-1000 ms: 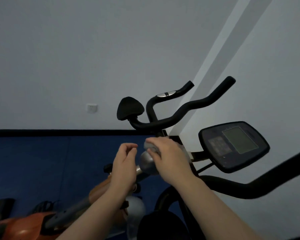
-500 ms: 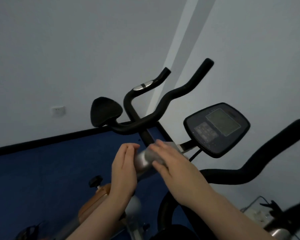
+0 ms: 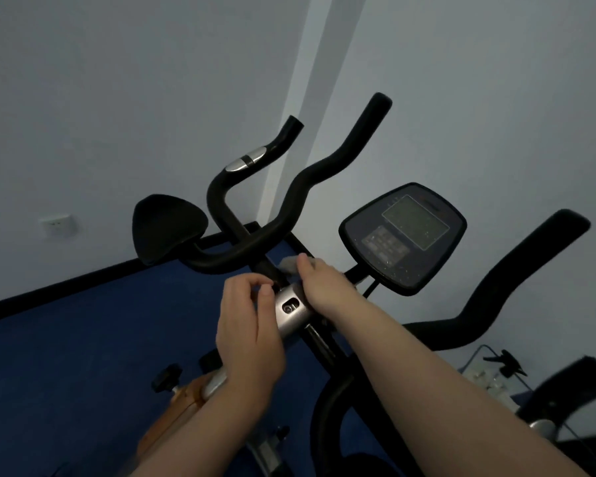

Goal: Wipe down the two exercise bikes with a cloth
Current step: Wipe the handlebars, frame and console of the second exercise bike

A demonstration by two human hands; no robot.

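While right hand point(image 3: 324, 287) presses cloth point(image 3: 291, 265) on silver stem point(image 3: 293, 309), left hand point(image 3: 246, 325) curled loosely (empty), blue floor point(image 3: 83, 339) alongside.

Black, silver and blue

Black handlebars point(image 3: 289, 208) with a silver band; a silver stem point(image 3: 291, 309); a pale grey cloth point(image 3: 289, 265); a dark console point(image 3: 403, 235) with a greyish screen, speckled white; blue floor point(image 3: 83, 339); orange frame point(image 3: 172, 414) near left; pale walls point(image 3: 117, 98).
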